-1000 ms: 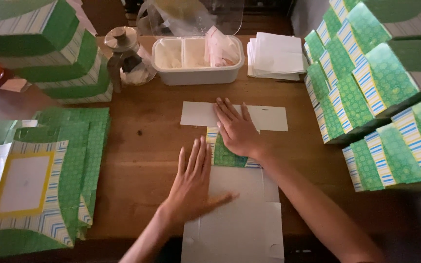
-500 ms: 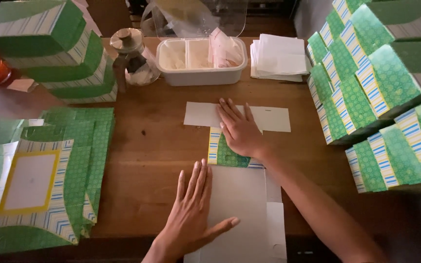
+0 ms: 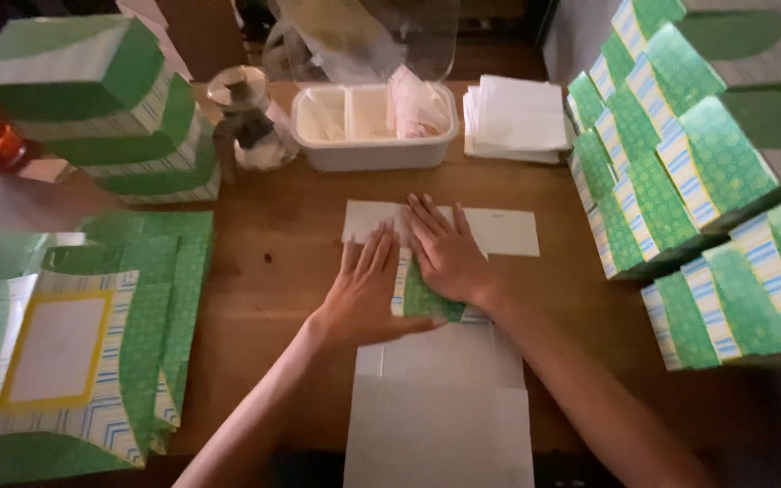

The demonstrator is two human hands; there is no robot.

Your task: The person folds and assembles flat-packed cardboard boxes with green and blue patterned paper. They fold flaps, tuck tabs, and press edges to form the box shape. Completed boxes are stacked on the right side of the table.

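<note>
both hands flat on a half-folded box blank

the left hand (image 3: 368, 294) lies palm down, fingers spread and straight, on the white cardboard blank (image 3: 440, 398) that sits at the middle of the wooden worktop (image 3: 273, 244). the right hand (image 3: 445, 253) lies just beside it, also flat with fingers spread, pressing on the same blank; the two hands touch or nearly touch at the thumbs. neither hand pinches anything.

between and under the hands a green patterned flap (image 3: 427, 303) with a striped edge shows, folded over onto the white inside of the blank. the blank runs from a white top flap (image 3: 499, 230) beyond the fingertips down to the near edge of the worktop.

to the left lies a pile of flat green blanks (image 3: 92, 352), one showing a white window with a yellow border. behind it stands a stack of made-up green boxes (image 3: 92, 117). on the right more finished boxes (image 3: 698, 181) are stacked in leaning rows. at the back sit a white divided tray (image 3: 372, 126), a stack of white paper sheets (image 3: 515, 117) and a small glass jar (image 3: 246, 122).
</note>
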